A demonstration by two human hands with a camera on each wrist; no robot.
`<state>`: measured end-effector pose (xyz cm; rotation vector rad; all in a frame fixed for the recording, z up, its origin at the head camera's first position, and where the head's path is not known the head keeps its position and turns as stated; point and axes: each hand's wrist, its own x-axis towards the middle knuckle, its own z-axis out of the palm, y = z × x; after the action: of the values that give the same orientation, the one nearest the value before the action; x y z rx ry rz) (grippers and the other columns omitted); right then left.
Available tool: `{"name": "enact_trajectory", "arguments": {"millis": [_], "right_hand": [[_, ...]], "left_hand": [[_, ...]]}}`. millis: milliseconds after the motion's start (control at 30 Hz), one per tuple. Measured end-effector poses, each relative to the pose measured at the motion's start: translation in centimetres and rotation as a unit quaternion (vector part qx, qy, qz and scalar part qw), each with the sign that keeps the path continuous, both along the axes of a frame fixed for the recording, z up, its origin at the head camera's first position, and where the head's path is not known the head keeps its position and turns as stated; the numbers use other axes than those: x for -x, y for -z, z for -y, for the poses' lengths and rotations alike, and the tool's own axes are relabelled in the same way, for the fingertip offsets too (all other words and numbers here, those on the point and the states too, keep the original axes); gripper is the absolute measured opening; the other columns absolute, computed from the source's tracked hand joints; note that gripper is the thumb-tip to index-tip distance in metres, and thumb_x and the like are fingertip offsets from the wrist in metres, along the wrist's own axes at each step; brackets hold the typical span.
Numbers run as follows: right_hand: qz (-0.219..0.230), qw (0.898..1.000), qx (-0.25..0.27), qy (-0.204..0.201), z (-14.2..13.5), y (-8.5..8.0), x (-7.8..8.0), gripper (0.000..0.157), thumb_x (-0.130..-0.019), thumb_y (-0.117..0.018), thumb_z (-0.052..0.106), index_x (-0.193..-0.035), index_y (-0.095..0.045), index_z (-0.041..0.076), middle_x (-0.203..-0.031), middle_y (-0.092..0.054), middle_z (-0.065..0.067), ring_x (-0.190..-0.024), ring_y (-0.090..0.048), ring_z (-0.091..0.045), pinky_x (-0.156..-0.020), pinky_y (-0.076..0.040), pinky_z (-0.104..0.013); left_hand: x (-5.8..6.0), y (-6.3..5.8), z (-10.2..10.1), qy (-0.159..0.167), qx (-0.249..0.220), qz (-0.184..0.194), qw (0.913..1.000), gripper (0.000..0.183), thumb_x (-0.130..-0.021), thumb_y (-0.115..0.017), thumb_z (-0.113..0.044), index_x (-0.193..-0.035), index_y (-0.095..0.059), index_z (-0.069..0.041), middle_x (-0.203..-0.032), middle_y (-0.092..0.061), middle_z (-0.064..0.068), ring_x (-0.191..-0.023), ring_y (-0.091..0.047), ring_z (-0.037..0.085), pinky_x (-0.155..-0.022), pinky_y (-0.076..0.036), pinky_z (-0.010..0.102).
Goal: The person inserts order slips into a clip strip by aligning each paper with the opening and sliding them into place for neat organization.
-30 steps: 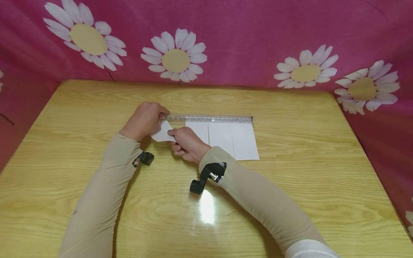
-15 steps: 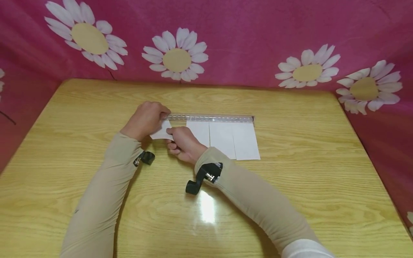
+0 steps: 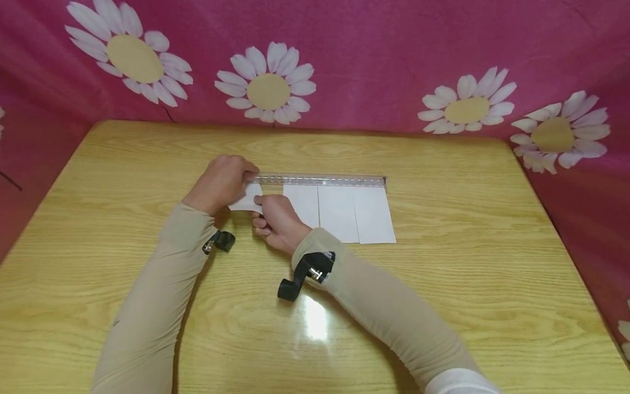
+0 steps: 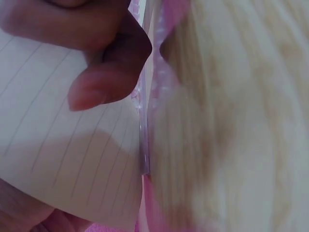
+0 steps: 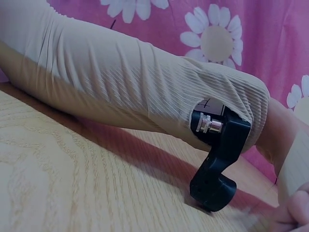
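Observation:
Both of my hands are on one white paper slip (image 3: 248, 198), raised at its near edge. My left hand (image 3: 220, 180) holds its left side, the fingers reaching across the left end of a clear plastic ruler (image 3: 322, 181). At the slip's lower right corner, my right hand (image 3: 281, 220) pinches it, thumb on top and the other fingers curled below. Ruled lines show on the paper's underside (image 4: 72, 145) in the left wrist view. Curled fingers (image 5: 292, 212) appear below the paper (image 5: 295, 162) at the right wrist view's edge.
Three white paper slips lie side by side along the ruler: a left one (image 3: 301, 201), a middle one (image 3: 337, 210) and a right one (image 3: 374, 216). The wooden table (image 3: 236, 328) backs onto a pink flowered cloth (image 3: 364, 65). Black curled mounts hang at both wrists.
My right hand has shifted slightly left, and the slip's lower right corner has drawn up and left with it, so its near edge lies straighter. Left hand and ruler stay put.

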<state>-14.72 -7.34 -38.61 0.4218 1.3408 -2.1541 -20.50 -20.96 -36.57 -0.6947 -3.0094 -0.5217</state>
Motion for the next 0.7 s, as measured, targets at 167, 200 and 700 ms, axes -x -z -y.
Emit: {"name": "enact_trajectory", "arguments": {"millis": [167, 200, 700], "right_hand": [[0.001, 1.000, 0.010, 0.013, 0.07, 0.01, -0.12, 0.017, -0.106, -0.042, 0.010, -0.089, -0.045, 0.012, -0.063, -0.040, 0.002, -0.045, -0.027, -0.002, -0.040, -0.017, -0.015], [0.002, 1.000, 0.011, 0.015, 0.07, -0.01, -0.15, 0.017, -0.106, -0.042, 0.010, -0.089, -0.044, 0.012, -0.064, -0.040, 0.001, -0.046, -0.027, -0.003, -0.040, -0.017, -0.015], [0.005, 0.999, 0.006, 0.042, -0.42, 0.08, -0.43, 0.016, -0.109, -0.040, 0.014, -0.094, -0.046, 0.011, -0.065, -0.042, 0.001, -0.047, -0.028, -0.005, -0.041, -0.019, -0.017]], "left_hand": [[-0.05, 0.00, -0.05, -0.004, -0.001, 0.003, 1.0000, 0.035, -0.095, -0.051, 0.007, -0.117, -0.077, 0.000, -0.119, -0.076, 0.021, -0.112, -0.070, 0.040, -0.101, -0.055, 0.052], [-0.07, -0.02, -0.06, -0.005, -0.001, 0.004, 1.0000, 0.035, -0.095, -0.051, 0.007, -0.117, -0.077, 0.000, -0.118, -0.076, 0.021, -0.111, -0.070, 0.040, -0.101, -0.055, 0.052], [-0.05, -0.02, -0.14, 0.000, -0.007, 0.008, 0.9999, 0.032, -0.095, -0.052, 0.008, -0.113, -0.078, 0.001, -0.112, -0.077, 0.021, -0.098, -0.070, 0.035, -0.089, -0.056, 0.049]]}}
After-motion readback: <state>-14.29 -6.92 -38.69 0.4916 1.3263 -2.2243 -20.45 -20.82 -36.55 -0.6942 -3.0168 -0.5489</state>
